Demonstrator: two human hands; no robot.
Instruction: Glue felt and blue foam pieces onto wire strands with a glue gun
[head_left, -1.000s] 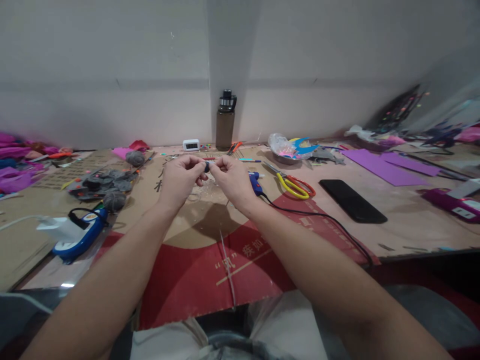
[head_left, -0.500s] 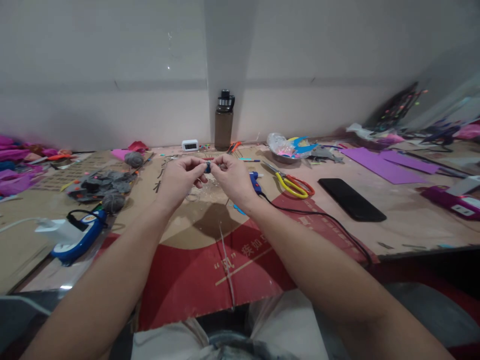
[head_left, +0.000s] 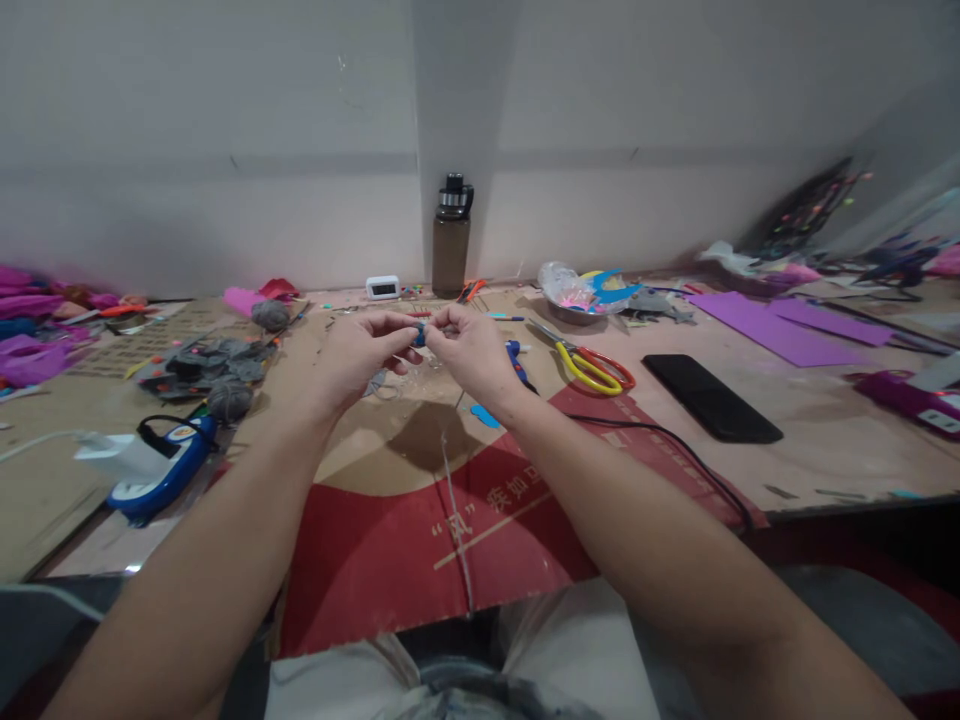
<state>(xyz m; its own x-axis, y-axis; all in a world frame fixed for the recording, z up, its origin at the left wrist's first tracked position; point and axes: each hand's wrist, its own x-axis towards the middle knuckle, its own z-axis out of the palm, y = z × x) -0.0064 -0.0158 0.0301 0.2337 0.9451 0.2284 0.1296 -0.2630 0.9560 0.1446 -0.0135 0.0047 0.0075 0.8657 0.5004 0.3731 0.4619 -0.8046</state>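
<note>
My left hand [head_left: 358, 352] and my right hand [head_left: 471, 351] meet above the middle of the table, fingertips pinched together on a small blue piece [head_left: 420, 335]. Most of the piece is hidden by the fingers. Both hands are raised a little over the cardboard sheet [head_left: 420, 470]. A small blue scrap [head_left: 484, 414] lies on the cardboard just below my right wrist. A blue glue gun [head_left: 514, 360] lies right behind my right hand, its black cord [head_left: 660, 435] running to the table's front edge.
Yellow and red scissors [head_left: 592, 368] and a black phone [head_left: 711, 397] lie to the right. A bottle [head_left: 451, 236] stands at the wall. Grey felt pieces [head_left: 210, 370] and a blue and white device [head_left: 161, 462] lie left. Purple sheets [head_left: 772, 335] lie far right.
Both hands stayed pinched on the small piece and shifted slightly. The blue scrap below my right wrist has come into sight.
</note>
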